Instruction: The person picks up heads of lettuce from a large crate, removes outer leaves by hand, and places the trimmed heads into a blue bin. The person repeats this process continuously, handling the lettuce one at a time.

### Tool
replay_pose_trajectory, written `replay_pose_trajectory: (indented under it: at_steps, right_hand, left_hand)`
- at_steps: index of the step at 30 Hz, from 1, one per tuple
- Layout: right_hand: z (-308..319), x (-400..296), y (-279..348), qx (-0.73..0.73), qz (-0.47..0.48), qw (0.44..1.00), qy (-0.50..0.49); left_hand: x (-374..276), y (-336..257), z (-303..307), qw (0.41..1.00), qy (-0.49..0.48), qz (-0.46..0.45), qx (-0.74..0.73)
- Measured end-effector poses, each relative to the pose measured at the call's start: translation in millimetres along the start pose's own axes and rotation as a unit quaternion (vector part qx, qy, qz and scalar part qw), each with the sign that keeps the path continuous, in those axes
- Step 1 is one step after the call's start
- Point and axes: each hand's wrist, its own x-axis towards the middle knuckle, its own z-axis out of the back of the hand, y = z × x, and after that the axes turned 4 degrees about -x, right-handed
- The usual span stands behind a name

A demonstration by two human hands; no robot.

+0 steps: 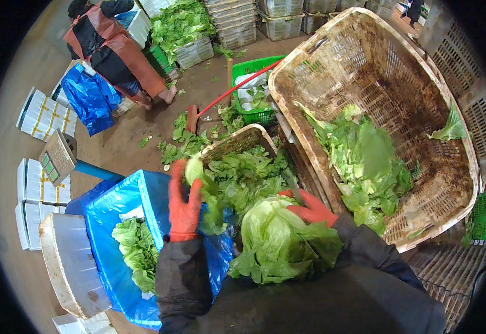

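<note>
A large head of lettuce (274,242) rests against my dark apron, its outer leaves spreading. My right hand (312,208), in an orange glove, lies against its top right side. Between those fingers rises a thin grey blade, blurred, that looks like a knife (295,181). To the left, my left hand (186,204), also gloved in orange, is raised with thumb and fingers apart. A loose lettuce leaf (195,170) is between them; blur hides whether it is gripped. Just beyond, a crate (266,133) is heaped with green leaves.
A large dirty crate (410,200) holding lettuce tilts at right. At left stand a blue-lined container (113,250) with lettuce and a scale display (57,156). A red-handled tool (234,88) crosses behind. A person (117,50) bends at upper left; leaves litter the floor.
</note>
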Motion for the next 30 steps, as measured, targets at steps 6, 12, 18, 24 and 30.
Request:
replay_pose_trajectory:
  at_steps: [6, 12, 18, 24, 30]
  right_hand:
    - [-15.6, 21.3, 5.4, -0.165, 0.190, 0.960, -0.125]
    - [23.8, 27.5, 63.1, -0.516, 0.181, 0.832, -0.091]
    - [20.7, 48.0, 70.8, -0.310, 0.186, 0.929, -0.077]
    - [-5.4, 30.9, 20.6, 0.147, -0.039, 0.985, 0.077]
    - [-20.6, 26.2, 20.5, 0.089, -0.050, 0.994, 0.044]
  left_hand:
    - [-74.3, 80.1, -69.5, 0.957, 0.109, 0.094, -0.250]
    - [-45.4, 20.5, -7.4, 0.937, 0.099, -0.131, 0.309]
    - [-44.3, 14.7, -7.7, 0.946, 0.144, 0.146, -0.249]
    - [-31.3, 27.1, -5.5, 0.983, 0.164, 0.034, 0.070]
    - [35.8, 1.2, 14.3, 0.776, -0.020, -0.082, 0.625]
